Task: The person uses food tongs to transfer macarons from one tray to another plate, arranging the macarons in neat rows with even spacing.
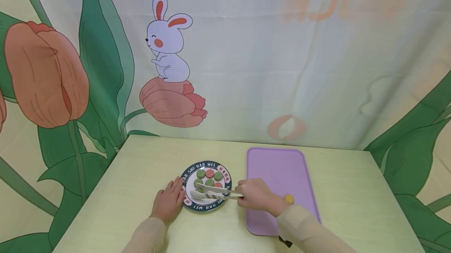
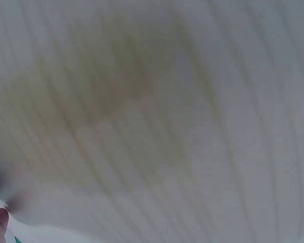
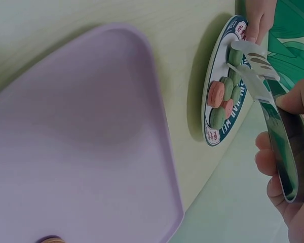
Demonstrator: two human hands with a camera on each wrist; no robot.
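Note:
My right hand (image 1: 255, 194) grips metal tongs with pale tips (image 3: 273, 134), held out to the left across a round plate with a dark lettered rim (image 1: 188, 169). Several green macarons (image 1: 201, 173) and pink macarons (image 1: 210, 173) lie on the plate. The tong tips are spread, and in the right wrist view they lie on either side of a green macaron (image 3: 235, 56) near the plate's far end. My left hand (image 1: 168, 200) rests with fingers extended at the plate's left rim. Blurred pale striped material fills most of the left wrist view.
Right of the plate lies a purple rectangular tray (image 1: 275, 167), with a yellow macaron (image 1: 289, 198) on it beside my right wrist. My right forearm crosses the tray's near part. Behind the pale table (image 1: 148, 155) hangs a printed curtain (image 1: 246, 69) with a rabbit and tulips.

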